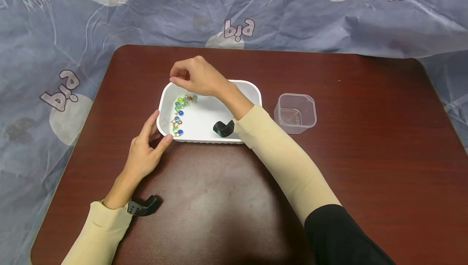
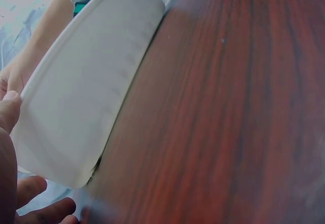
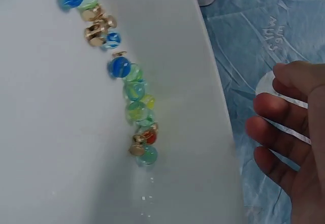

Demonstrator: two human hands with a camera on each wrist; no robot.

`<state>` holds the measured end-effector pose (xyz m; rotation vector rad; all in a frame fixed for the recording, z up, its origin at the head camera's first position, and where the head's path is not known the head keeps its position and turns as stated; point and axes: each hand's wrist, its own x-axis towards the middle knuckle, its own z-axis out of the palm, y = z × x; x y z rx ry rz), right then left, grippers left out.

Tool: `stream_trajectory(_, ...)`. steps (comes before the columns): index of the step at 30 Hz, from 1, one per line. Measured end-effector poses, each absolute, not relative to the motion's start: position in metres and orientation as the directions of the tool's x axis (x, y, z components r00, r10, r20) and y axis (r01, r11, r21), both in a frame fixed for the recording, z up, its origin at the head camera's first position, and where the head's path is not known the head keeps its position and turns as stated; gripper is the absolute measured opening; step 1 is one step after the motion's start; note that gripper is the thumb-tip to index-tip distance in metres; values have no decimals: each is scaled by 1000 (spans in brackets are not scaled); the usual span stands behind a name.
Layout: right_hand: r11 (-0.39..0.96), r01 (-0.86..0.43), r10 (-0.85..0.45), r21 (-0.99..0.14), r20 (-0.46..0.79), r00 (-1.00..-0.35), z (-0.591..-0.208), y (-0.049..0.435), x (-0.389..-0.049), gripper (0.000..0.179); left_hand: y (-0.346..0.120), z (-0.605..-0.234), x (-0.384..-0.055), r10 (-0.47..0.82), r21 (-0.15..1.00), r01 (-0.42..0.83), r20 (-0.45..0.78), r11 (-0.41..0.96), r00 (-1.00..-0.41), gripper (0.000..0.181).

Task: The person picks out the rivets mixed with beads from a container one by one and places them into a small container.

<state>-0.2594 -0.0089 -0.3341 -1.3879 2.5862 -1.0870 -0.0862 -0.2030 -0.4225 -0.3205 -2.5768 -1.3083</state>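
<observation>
A white tray (image 1: 204, 122) holds several glass marbles (image 3: 135, 90), blue, green, yellow and red, in a line towards its left end. Among them lie small gold-coloured pieces (image 3: 95, 35) with flat round heads. My left hand (image 1: 144, 151) spans the tray's near left corner, thumb at the front rim and fairly straight fingers along the left side. Over the tray's far left rim hovers my right hand (image 1: 199, 76), its fingers loosely bent; the right wrist view shows nothing between them. The right forearm covers part of the tray's right end.
To the right of the tray stands a clear plastic container (image 1: 295, 112), with nothing visible inside. Everything rests on a dark red-brown table (image 1: 365, 155). Behind it hangs a blue-grey printed cloth (image 1: 285, 17). Each wrist wears a black device (image 1: 144, 206).
</observation>
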Motion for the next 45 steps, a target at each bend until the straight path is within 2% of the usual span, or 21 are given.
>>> stream_trajectory(6,354,-758,-810,-548,225,-541,-338,-17,-256,13,-203,-422,-86,87,761,298,306,576,-948,70)
stream_trajectory(10,330,-737,-850,-589,154,-504,-342,-22,-255,8,-203,-422,-87,88,764,304,311,569,-946,70)
stream_trajectory(18,339,-599,-874,-726,-8,-485,-355,-27,-255,5,-205,-425,-87,91,762,307,313,570,-945,72)
stream_trajectory(23,341,-467,-902,-816,-145,-406,-363,-30,-255,6,-205,-425,-87,93,763,306,310,569,-946,71)
stream_trajectory(27,378,-435,-905,-817,-228,-358,-369,-30,-256,8,-206,-425,-87,93,764,307,311,567,-946,71)
stream_trajectory(36,407,-454,-901,-793,-269,-339,-377,-31,-256,8,-206,-423,-86,94,764,290,291,577,-952,71)
stream_trajectory(45,434,-519,-891,-737,-264,-370,-379,-34,-254,9,-206,-423,-87,97,761,302,304,574,-948,70)
